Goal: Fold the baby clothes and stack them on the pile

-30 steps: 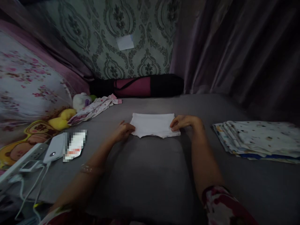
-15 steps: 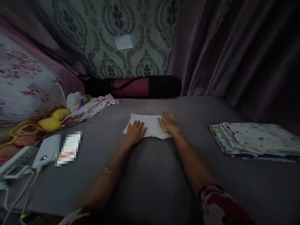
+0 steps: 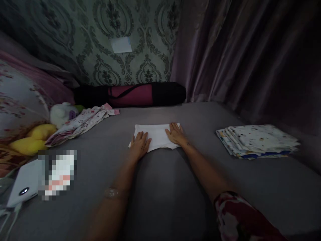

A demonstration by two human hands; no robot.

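A small white cloth garment (image 3: 156, 135) lies flat on the grey bed sheet (image 3: 160, 187), with a curved edge towards me. My left hand (image 3: 140, 144) rests palm down over its left end, fingers stretched out. On the right end lies my right hand (image 3: 176, 134), also flat with its fingers spread, near the far corner. Neither hand grips the fabric. The exact kind of garment cannot be made out.
At the right sits a stack of folded patterned cloths (image 3: 258, 140). To the left are a flowered garment (image 3: 85, 122), a yellow plush toy (image 3: 32, 139), a white plush toy (image 3: 61, 113) and a white power bank (image 3: 26, 180). A black and maroon long bag (image 3: 132, 94) lies along the wall.
The camera view has turned slightly right, so the surroundings shift left. Both hands stay flat on the white garment, the right fingers slightly differently placed.
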